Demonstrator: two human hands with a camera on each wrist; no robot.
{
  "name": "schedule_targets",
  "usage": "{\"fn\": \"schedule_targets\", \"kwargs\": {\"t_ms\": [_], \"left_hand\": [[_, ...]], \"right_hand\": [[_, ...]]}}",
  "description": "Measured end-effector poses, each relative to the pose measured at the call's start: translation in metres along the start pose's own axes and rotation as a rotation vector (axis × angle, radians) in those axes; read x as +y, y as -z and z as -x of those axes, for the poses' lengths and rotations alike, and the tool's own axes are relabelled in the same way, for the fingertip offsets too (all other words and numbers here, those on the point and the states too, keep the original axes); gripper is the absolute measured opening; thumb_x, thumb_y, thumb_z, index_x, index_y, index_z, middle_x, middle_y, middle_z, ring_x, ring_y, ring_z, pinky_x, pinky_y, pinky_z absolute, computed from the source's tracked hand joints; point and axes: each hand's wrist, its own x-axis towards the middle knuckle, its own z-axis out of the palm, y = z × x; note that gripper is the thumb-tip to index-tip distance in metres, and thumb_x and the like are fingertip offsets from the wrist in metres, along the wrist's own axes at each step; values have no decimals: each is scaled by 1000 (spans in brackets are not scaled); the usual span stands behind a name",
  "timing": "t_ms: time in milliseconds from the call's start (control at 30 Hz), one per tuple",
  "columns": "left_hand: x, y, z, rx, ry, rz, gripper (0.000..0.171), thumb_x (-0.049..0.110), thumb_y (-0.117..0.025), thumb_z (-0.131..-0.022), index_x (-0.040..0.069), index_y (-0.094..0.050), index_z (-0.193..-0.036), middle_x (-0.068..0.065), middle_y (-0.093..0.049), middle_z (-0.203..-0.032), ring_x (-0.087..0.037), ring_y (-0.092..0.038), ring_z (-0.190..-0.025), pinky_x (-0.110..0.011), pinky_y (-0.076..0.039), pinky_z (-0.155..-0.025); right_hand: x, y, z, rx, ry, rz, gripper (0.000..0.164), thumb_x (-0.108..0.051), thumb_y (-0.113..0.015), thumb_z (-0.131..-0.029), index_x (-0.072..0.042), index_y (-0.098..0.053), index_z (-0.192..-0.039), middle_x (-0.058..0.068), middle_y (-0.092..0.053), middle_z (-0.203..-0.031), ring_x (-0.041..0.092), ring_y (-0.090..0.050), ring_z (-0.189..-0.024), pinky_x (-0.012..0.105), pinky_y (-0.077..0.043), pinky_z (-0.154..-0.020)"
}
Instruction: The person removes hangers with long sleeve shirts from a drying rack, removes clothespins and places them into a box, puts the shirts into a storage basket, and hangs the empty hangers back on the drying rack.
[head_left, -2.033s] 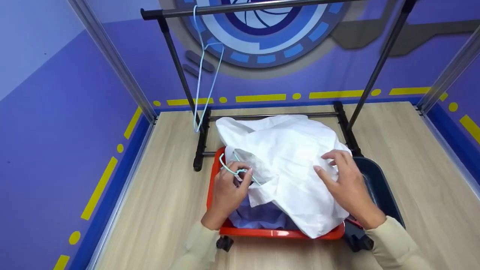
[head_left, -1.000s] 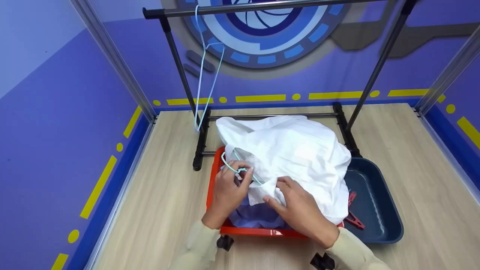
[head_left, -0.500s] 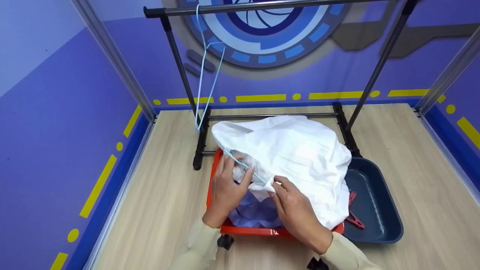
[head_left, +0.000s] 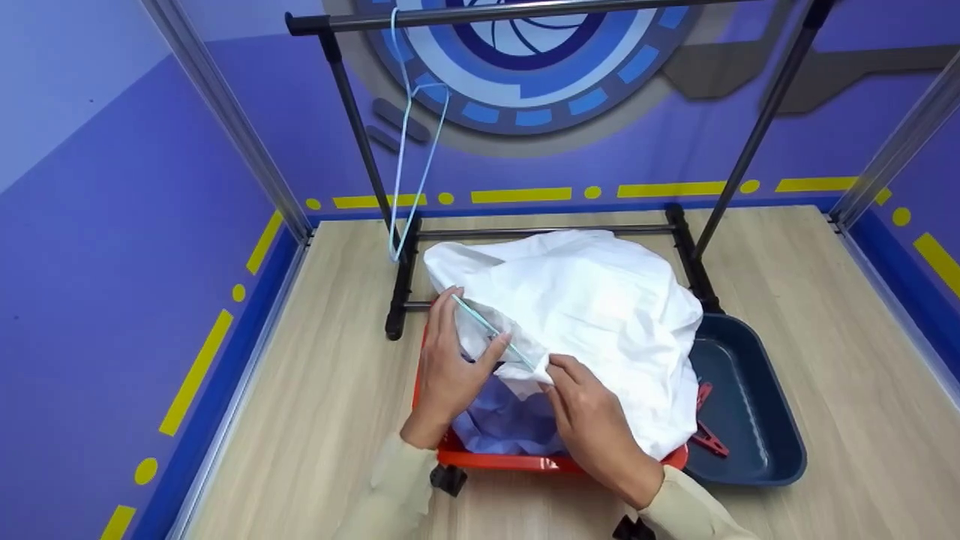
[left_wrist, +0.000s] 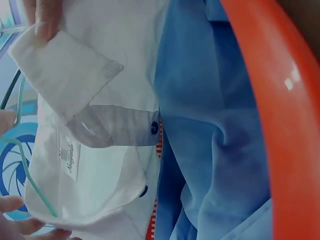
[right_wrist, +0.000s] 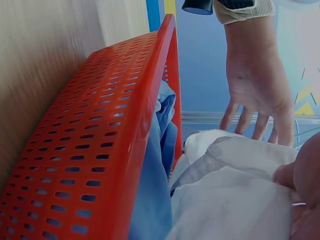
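A white collared shirt [head_left: 600,285] lies spread over the red basket in the head view, its neck opening toward the left. My right hand [head_left: 596,420] pinches the front of the collar [left_wrist: 62,75] between thumb and fingers. Inside the neck sits a pale green wire hanger [head_left: 474,313]; its hook is hidden in the head view. My left hand [head_left: 454,375] is at the other side of the neck, fingers extended with tips at the collar edge and thumb beside the hanger. The left wrist view shows the hanger's curved wire meeting the inside of the collar.
Blue clothing [head_left: 510,420] lies inside the red basket [right_wrist: 100,115]. To its right is a dark basin [head_left: 750,405] with red clothes pegs [head_left: 711,441]. Behind stands a metal clothes rack [head_left: 525,11], a light blue hanger [head_left: 400,157] hanging at its left end.
My right hand has come left across the shirt and taken hold of the collar. My left hand has let go of the hanger, which dropped into the neck, and moved its fingers to the collar's far edge.
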Motion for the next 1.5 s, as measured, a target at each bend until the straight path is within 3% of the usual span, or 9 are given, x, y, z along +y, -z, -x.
{"fn": "schedule_targets", "kwargs": {"t_ms": [300, 600, 767, 933, 1300, 1500], "left_hand": [[-9, 2, -7, -118, 58, 103, 89, 48, -75, -77, 14, -30, -146, -5, -37, -147, -23, -45, -128, -46, -38, -110], [-14, 0, -7, -42, 0, 185, 64, 37, -75, -82, 9, -46, -133, -6, -52, -126, -16, -52, -108, -40, -48, -93], [-21, 2, -9, 43, 4, 242, 37, 22, -71, -88, 9, -57, -120, -6, -58, -119, -15, -55, -106, -35, -50, -88], [-24, 3, -11, 50, -33, 227, 21, 22, -68, -91, 13, -65, -110, -5, -59, -118, -16, -55, -109, -35, -51, -84], [-27, 4, -13, 62, -51, 170, 20, 20, -67, -91, 16, -69, -110, -4, -59, -119, -15, -57, -104, -22, -48, -77], [-32, 9, -16, 92, -65, 107, 21, 20, -71, -88, 19, -72, -109, -3, -61, -117, -17, -59, -105, -29, -49, -78]], "right_hand": [[1, 1, 2, -17, -9, -11, 22, -11, -68, -89, -10, -67, -111, 1, -65, -113, 12, -64, -100, 32, -54, -89], [4, 4, 3, -4, -5, -17, 22, -12, -69, -89, -10, -68, -111, 1, -65, -113, 12, -64, -100, 31, -54, -88], [7, 7, 5, 6, -1, -16, 22, -12, -68, -89, -10, -68, -111, 0, -65, -112, 9, -64, -100, 31, -55, -88], [11, 11, 10, 24, 1, -3, 20, -12, -69, -89, -11, -68, -108, -1, -66, -109, 8, -64, -99, 32, -55, -86], [17, 17, 18, 3, -25, -6, 23, -10, -71, -87, -12, -69, -110, -3, -66, -110, 8, -65, -100, 33, -55, -88], [21, 25, 22, -12, -31, 0, 22, -9, -71, -86, -13, -69, -108, -6, -66, -108, 6, -64, -97, 32, -56, -85]]}}
